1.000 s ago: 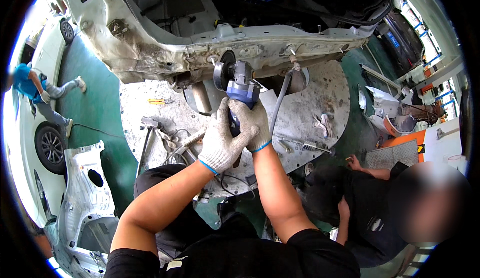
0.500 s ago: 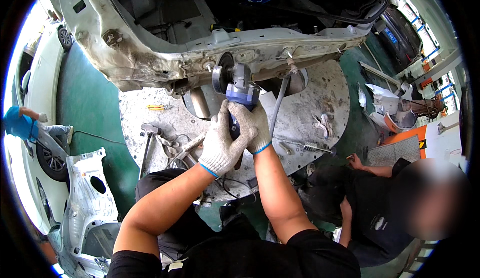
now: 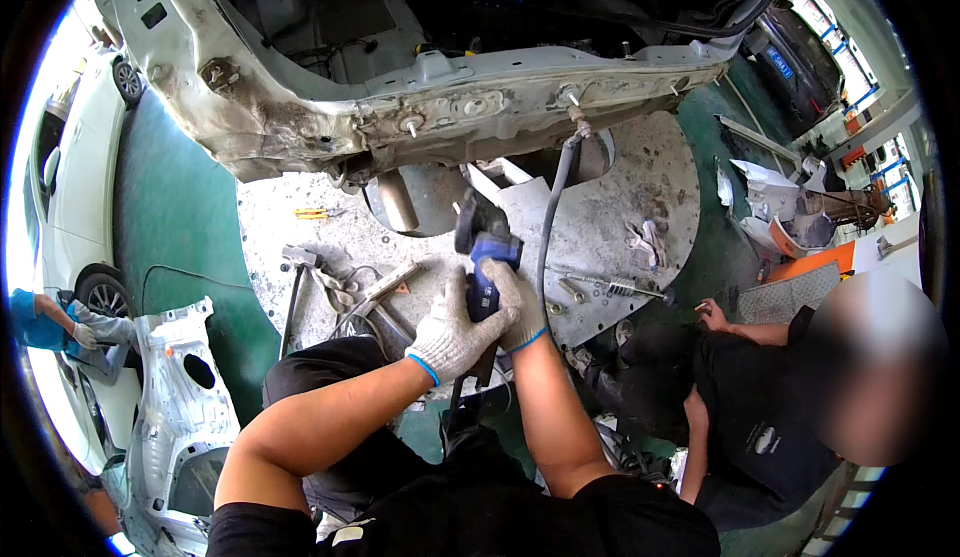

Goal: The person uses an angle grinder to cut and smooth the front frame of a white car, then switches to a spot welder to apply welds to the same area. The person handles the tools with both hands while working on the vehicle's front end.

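A blue angle grinder (image 3: 498, 249) with a dark disc is held over the round metal plate, apart from the car body panel. My left hand (image 3: 450, 335), in a white knitted glove with a blue cuff, is closed around the grinder's body from the left. From the right, my right hand (image 3: 524, 307), gloved alike, grips the same body, its fingers partly hidden. Ahead is the stripped, stained rear panel (image 3: 470, 107) of a car, with several bolts sticking out.
On the round metal plate (image 3: 640, 177) lie a hammer (image 3: 298, 257), yellow-handled pliers (image 3: 312, 214), a glove (image 3: 648, 245) and a metal rod tool (image 3: 625, 285). A thick grey hose (image 3: 550, 227) runs past the grinder. A person (image 3: 740, 407) sits close on the right; another (image 3: 65, 327) crouches far left.
Both my hands have drawn the angle grinder back toward me, away from the car panel, and its head has tilted. The person at the far left has sunk lower.
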### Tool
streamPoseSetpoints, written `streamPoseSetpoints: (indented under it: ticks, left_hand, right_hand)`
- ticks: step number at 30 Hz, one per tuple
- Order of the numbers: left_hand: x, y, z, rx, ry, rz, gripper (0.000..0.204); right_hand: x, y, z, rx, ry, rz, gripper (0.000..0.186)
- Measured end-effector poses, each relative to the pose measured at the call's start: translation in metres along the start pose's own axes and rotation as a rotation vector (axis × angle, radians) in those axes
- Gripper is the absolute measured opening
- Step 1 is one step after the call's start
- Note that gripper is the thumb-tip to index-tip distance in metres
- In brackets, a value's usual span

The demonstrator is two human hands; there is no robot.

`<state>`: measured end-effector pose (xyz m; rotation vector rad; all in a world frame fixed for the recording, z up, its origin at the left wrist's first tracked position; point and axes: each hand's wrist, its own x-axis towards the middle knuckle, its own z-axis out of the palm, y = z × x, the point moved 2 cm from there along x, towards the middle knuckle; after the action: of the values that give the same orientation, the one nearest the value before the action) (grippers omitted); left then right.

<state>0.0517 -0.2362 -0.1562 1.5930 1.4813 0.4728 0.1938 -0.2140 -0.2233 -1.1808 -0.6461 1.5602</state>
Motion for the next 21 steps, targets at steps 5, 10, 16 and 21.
streamPoseSetpoints:
  ticks: [5, 10, 16, 21]
  left_hand:
    - [-0.025, -0.025, 0.025, -0.505, -0.312, -0.384, 0.075]
    - [-0.029, -0.042, 0.027, -0.759, -0.422, -0.807, 0.025]
    - [-0.008, -0.075, 0.007, -0.932, -0.048, -0.895, 0.019]
    - [0.022, -0.111, -0.047, -1.021, 0.183, -0.881, 0.019]
  right_hand:
    - [-0.014, 0.075, -0.029, 0.534, 0.118, 0.28, 0.034]
    - [-0.049, 0.102, -0.032, 0.389, -0.035, 0.413, 0.045]
    - [-0.107, 0.118, -0.007, -0.006, -0.651, 0.306, 0.051]
    - [-0.157, 0.075, -0.004, -0.623, -0.834, 0.333, 0.043]
